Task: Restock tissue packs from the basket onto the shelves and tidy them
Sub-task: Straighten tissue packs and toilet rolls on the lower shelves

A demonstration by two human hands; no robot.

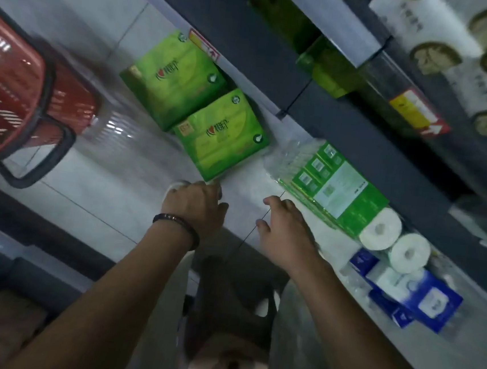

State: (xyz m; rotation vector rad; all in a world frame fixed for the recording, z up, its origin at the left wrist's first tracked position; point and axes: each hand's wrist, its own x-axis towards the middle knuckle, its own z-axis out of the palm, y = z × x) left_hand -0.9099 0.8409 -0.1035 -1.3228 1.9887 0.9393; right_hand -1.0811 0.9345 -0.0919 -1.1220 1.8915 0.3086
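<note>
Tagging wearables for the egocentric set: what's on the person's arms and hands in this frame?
Both forearms are bare, no sleeves showing. The left hand has a dark beaded bracelet around its wrist. The right hand has nothing visible on hand or wrist. No gloves. The frame is too blurred to rule out rings.

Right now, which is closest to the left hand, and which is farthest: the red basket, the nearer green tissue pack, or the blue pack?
From the left hand:
1. Nearer green tissue pack, just above the fingertips.
2. Red basket, off to the left.
3. Blue pack, far right, past the right hand.
</note>
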